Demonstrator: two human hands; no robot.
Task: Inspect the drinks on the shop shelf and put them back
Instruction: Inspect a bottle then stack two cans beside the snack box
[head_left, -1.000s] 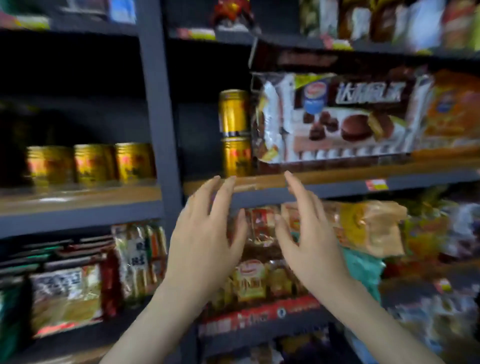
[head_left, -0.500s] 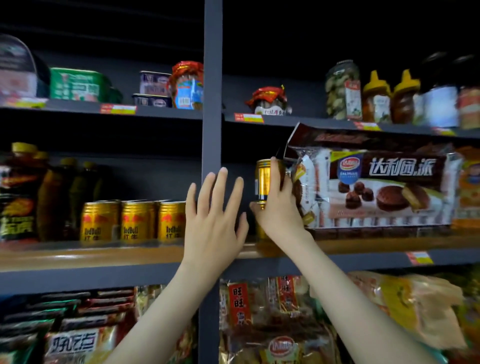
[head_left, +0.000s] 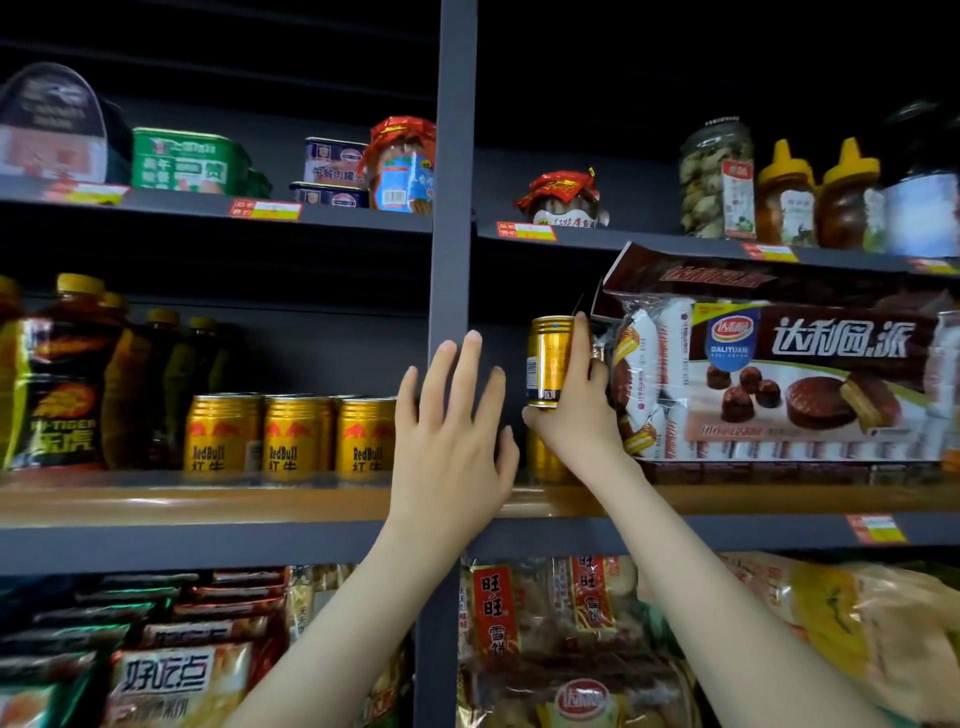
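My right hand (head_left: 576, 415) grips a gold drink can (head_left: 548, 361), the upper one of a stack, with the fingers wrapped round its right side and the thumb under its base. Another gold can (head_left: 545, 460) stands below it on the wooden shelf (head_left: 208, 501), mostly hidden by my hand. My left hand (head_left: 452, 441) is raised with straight, spread fingers in front of the grey upright post (head_left: 451, 208) and holds nothing. Three gold Red Bull cans (head_left: 291, 436) stand in a row on the shelf to the left of the post.
Dark Hi-Tiger bottles (head_left: 67, 374) stand at the far left of the same shelf. A large chocolate pie pack (head_left: 779, 374) fills the shelf right of the held can. Tins and jars (head_left: 717, 179) line the shelf above; snack bags (head_left: 182, 670) fill the one below.
The view first tilted up from the lower shelf. My right hand reached the upper gold can and closed round it; it now holds the can slightly higher. My left hand stays raised and open.
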